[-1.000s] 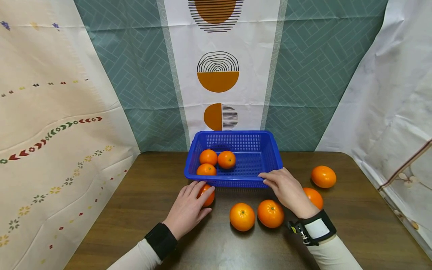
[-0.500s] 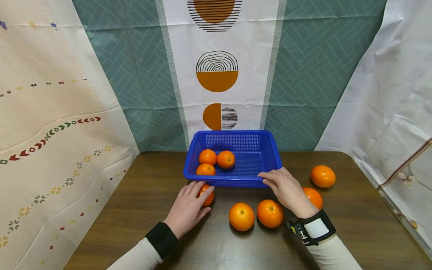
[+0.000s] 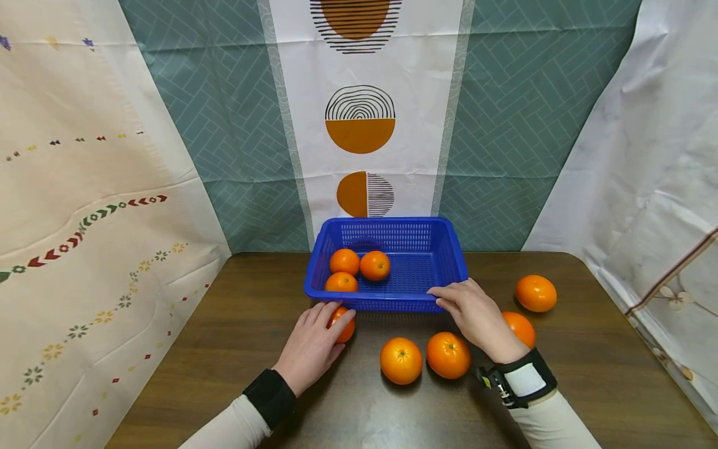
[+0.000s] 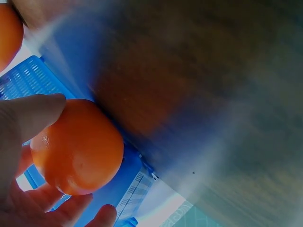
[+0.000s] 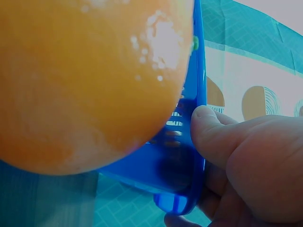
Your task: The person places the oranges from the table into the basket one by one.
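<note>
In the head view my left hand (image 3: 310, 340) curls over an orange (image 3: 344, 325) on the table, just in front of a blue plastic basket (image 3: 392, 303). The left wrist view shows the thumb on one side of this orange (image 4: 78, 149) and fingers around the other. My right hand (image 3: 478, 319) pinches the basket's front rim near its right corner, thumb on the near side, as the right wrist view also shows with the rim (image 5: 200, 90). Inside the basket's left part lie three oranges (image 3: 374, 265).
Two oranges, one at left (image 3: 401, 361) and one at right (image 3: 448, 355), sit on the brown table (image 3: 224, 368) between my forearms. Beyond my right wrist are another orange (image 3: 520, 330) and one farther back (image 3: 536, 294). A patterned cloth (image 3: 505, 156) hangs behind the basket.
Both hands stay where they were, the left on its orange and the right on the basket rim. The head view shifts very slightly.
</note>
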Available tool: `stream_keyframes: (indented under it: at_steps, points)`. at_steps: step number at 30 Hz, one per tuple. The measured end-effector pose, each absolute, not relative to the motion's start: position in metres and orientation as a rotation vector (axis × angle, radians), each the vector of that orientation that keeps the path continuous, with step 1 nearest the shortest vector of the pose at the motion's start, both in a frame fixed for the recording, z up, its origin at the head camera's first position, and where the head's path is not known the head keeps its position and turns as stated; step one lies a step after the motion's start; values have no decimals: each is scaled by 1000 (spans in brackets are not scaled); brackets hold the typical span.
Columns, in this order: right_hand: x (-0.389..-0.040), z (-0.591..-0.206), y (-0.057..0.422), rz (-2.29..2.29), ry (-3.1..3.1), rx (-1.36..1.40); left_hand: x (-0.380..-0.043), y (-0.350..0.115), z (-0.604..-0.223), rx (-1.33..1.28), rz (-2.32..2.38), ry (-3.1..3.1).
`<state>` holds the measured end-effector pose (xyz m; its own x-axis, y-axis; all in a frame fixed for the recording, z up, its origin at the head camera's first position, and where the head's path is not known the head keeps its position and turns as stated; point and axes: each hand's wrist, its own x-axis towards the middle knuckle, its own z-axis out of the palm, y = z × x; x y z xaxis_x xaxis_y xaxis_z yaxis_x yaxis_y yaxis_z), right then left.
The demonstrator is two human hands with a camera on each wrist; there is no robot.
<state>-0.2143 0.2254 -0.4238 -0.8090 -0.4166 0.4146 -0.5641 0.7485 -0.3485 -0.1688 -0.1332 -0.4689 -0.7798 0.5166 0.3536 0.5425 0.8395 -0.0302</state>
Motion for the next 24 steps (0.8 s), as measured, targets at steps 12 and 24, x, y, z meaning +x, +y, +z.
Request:
stream_keyframes:
  at_steps: [12,24]
  points:
    - [-214,-424,225,670,-2624,770,-172,-135,-472,-840,-170,-2631]
    - [-214,-424,225,676,-2632,755,-172,-134,-470,-858,-204,-2617]
